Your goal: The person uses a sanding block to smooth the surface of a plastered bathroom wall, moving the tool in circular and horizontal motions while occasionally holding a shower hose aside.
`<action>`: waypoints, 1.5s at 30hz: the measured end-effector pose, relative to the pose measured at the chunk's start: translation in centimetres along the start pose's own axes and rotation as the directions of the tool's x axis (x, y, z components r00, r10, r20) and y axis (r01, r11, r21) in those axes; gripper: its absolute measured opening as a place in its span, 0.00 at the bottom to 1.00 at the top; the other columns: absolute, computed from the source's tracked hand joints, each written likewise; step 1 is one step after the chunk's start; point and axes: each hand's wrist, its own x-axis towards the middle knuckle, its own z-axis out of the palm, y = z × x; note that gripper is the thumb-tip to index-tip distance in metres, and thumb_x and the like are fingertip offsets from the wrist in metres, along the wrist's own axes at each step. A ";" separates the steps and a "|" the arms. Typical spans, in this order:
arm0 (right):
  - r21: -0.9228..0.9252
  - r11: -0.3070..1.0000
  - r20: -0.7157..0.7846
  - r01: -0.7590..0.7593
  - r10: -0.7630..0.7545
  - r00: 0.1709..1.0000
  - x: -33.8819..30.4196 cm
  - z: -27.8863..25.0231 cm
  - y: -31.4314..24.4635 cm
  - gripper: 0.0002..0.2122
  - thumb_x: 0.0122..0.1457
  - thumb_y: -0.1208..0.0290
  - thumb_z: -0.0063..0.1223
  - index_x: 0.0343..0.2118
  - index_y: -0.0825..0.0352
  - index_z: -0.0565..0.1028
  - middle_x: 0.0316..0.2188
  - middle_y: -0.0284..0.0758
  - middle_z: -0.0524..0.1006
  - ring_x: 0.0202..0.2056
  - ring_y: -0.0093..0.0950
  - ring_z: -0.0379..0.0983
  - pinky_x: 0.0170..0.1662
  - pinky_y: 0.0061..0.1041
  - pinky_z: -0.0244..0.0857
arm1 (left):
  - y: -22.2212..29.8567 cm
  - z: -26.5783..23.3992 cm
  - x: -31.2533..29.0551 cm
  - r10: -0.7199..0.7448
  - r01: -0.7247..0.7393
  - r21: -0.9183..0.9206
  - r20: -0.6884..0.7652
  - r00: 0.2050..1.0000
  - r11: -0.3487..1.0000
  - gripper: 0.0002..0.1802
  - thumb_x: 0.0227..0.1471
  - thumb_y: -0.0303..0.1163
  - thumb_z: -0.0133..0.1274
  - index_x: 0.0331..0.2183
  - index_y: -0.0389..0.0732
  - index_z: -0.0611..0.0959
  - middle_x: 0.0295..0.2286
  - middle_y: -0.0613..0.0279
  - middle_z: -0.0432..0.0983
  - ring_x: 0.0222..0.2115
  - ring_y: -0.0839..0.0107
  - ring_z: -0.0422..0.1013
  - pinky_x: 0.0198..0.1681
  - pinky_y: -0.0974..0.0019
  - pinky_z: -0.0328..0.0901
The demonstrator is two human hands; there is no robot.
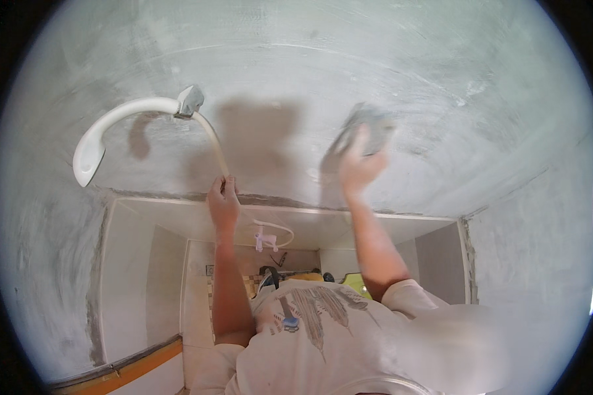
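Note:
My left hand (pixel 223 205) is closed on a cream shower hose (pixel 212 139), pinching it between thumb and fingers. Above it, the hose runs up to a white curved shower handset (pixel 122 117), which sits in a grey holder (pixel 190 102) on the wall. Over to the right, my right hand (pixel 362 168) grips a dark grey flat pad (pixel 377 131) against the grey plastered wall (pixel 310 72). Motion smears both the pad and the fingers, so the pad's exact kind is unclear.
Below the plaster, a pale tiled wall (pixel 135 263) begins at a rough ledge. A pinkish valve (pixel 265 241) with the looping hose is low between my arms. An orange-brown edge (pixel 145 366) runs along the lower left. Something yellow-green (pixel 354 282) shows beyond my shirt.

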 end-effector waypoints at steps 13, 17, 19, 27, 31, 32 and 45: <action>0.020 0.988 0.122 -0.152 0.148 0.981 1.4 -0.6 -1.1 0.16 0.68 0.67 0.57 0.50 0.77 0.80 0.41 0.47 0.86 0.42 0.37 0.83 0.49 0.34 0.72 | 0.9 -3.2 -2.4 0.006 0.006 -0.156 0.076 0.997 0.988 0.17 0.70 0.33 0.48 0.36 0.29 0.84 0.24 0.61 0.78 0.24 0.77 0.73 0.28 0.69 0.65; -0.114 0.992 0.193 -0.052 0.073 0.979 -5.5 1.3 2.1 0.19 0.66 0.62 0.60 0.51 0.73 0.80 0.36 0.50 0.84 0.36 0.42 0.83 0.43 0.39 0.73 | 2.1 -2.8 -2.4 -0.024 0.069 -0.236 0.190 0.981 0.969 0.14 0.68 0.32 0.52 0.39 0.29 0.86 0.27 0.59 0.83 0.27 0.75 0.77 0.33 0.70 0.70; -0.132 0.985 0.302 -0.111 0.146 0.942 -7.6 0.5 3.2 0.23 0.64 0.57 0.61 0.53 0.73 0.80 0.31 0.53 0.83 0.30 0.46 0.82 0.39 0.42 0.73 | 2.8 -2.6 -2.5 -0.067 0.108 -0.235 0.177 0.982 0.966 0.13 0.67 0.31 0.54 0.38 0.29 0.86 0.27 0.59 0.83 0.27 0.74 0.78 0.33 0.70 0.71; -0.110 0.991 0.246 -0.077 0.102 0.964 1.6 -1.0 -1.5 0.19 0.67 0.62 0.59 0.51 0.75 0.81 0.40 0.48 0.86 0.40 0.39 0.84 0.45 0.37 0.74 | 1.4 -3.4 -2.8 -0.140 0.141 -0.238 0.020 0.990 0.961 0.12 0.65 0.30 0.58 0.36 0.29 0.86 0.25 0.59 0.82 0.26 0.75 0.78 0.33 0.70 0.72; -0.083 0.996 0.067 0.026 -0.021 0.998 -0.9 0.6 -0.3 0.19 0.68 0.64 0.57 0.54 0.74 0.79 0.39 0.47 0.86 0.40 0.39 0.84 0.45 0.34 0.73 | 1.5 -2.6 -3.3 -0.104 0.143 -0.300 0.141 0.985 0.943 0.13 0.66 0.32 0.56 0.34 0.32 0.85 0.26 0.61 0.82 0.28 0.75 0.78 0.36 0.69 0.70; -0.054 0.998 0.161 -0.013 0.021 0.987 -3.6 1.4 -0.1 0.20 0.67 0.63 0.57 0.54 0.73 0.79 0.37 0.48 0.85 0.37 0.40 0.84 0.43 0.35 0.74 | 1.5 -2.6 -3.3 -0.089 0.128 -0.279 0.149 0.985 0.952 0.13 0.66 0.33 0.56 0.34 0.32 0.85 0.26 0.61 0.82 0.28 0.75 0.77 0.36 0.69 0.70; -0.060 0.980 0.257 -0.188 0.197 0.946 -1.3 -0.1 -1.7 0.20 0.68 0.59 0.58 0.49 0.75 0.82 0.38 0.50 0.85 0.37 0.41 0.84 0.44 0.37 0.74 | 0.6 -3.3 -4.1 -0.078 0.101 -0.237 0.107 0.991 0.966 0.15 0.67 0.34 0.54 0.33 0.31 0.84 0.26 0.62 0.80 0.30 0.77 0.75 0.39 0.70 0.68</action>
